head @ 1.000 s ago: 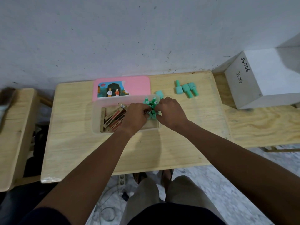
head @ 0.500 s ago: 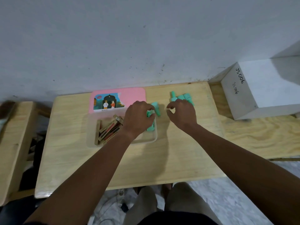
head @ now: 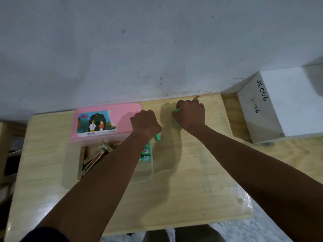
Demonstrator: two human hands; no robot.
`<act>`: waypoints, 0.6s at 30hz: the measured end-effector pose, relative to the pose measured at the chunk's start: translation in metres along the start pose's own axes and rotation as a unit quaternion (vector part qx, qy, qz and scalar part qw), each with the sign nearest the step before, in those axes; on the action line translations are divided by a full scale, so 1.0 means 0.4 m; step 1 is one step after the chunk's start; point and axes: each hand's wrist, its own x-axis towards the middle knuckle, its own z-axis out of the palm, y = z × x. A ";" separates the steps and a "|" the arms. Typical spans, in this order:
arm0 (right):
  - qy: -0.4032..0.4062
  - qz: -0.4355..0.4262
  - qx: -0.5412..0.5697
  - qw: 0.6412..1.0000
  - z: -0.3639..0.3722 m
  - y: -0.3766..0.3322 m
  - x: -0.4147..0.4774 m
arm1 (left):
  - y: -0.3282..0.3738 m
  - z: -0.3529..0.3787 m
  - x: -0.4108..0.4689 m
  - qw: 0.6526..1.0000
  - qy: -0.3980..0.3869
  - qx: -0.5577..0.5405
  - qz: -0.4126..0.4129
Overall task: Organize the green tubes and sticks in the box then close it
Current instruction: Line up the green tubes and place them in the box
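A clear plastic box (head: 151,169) sits on the wooden table (head: 192,180), with wooden sticks (head: 94,158) in its left part and green tubes (head: 146,154) upright in its right part. Its pink lid (head: 108,122) with a picture label lies behind it. My left hand (head: 146,124) is a fist over the box's back right corner; a green tube (head: 158,137) pokes out beneath it. My right hand (head: 189,114) is curled over the loose green tubes (head: 176,110) at the table's back, covering most of them.
A white box (head: 283,105) marked JS006 stands to the right on a second wooden surface. The white wall runs right behind the table. Another wooden bench edge (head: 2,133) shows at far left. My knees are below the table's front edge.
Both hands have left the tubes in the box. My right hand went back and right onto the loose tubes; my left moved to the box's back right corner.
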 end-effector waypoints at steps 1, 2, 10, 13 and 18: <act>-0.008 0.008 0.003 1.000 0.004 0.001 0.008 | 0.003 0.007 0.004 1.000 -0.009 0.005 -0.008; -0.021 0.016 0.009 1.000 0.008 0.001 0.014 | 0.005 0.013 0.007 1.000 -0.017 0.004 -0.014; -0.063 0.018 0.132 0.989 0.018 -0.015 -0.007 | 0.007 0.029 -0.001 0.993 0.001 -0.120 0.003; -0.055 0.044 0.232 0.970 0.007 -0.013 -0.033 | -0.001 0.029 -0.001 0.981 0.031 -0.190 0.033; -0.028 0.108 0.346 0.931 -0.027 -0.004 -0.083 | -0.029 0.019 -0.014 0.963 0.093 -0.237 0.082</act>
